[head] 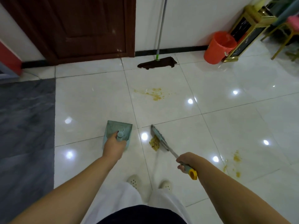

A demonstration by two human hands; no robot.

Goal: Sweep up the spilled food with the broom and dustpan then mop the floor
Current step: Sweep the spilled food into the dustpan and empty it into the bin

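Left hand [114, 145]: fingers clenched round the dustpan [117, 132] handle.
Right hand [186, 160]: fingers grasping the broom [159, 138] handle.
Food pile [154, 143]: touching the bristles, ahead of the right fingers.

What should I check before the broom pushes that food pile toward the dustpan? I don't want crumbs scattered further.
1. Left hand grips the dustpan handle: ok.
2. Right hand grips the broom handle: ok.
3. Broom head sits right beside the food pile: ok.
4. Dustpan lip flat on the floor and facing the pile: cannot tell.
5. Dustpan close to the pile: not ok, bare tile lies between them.
6. Other spills gathered: not ok, the far stain and the right-hand smear remain.
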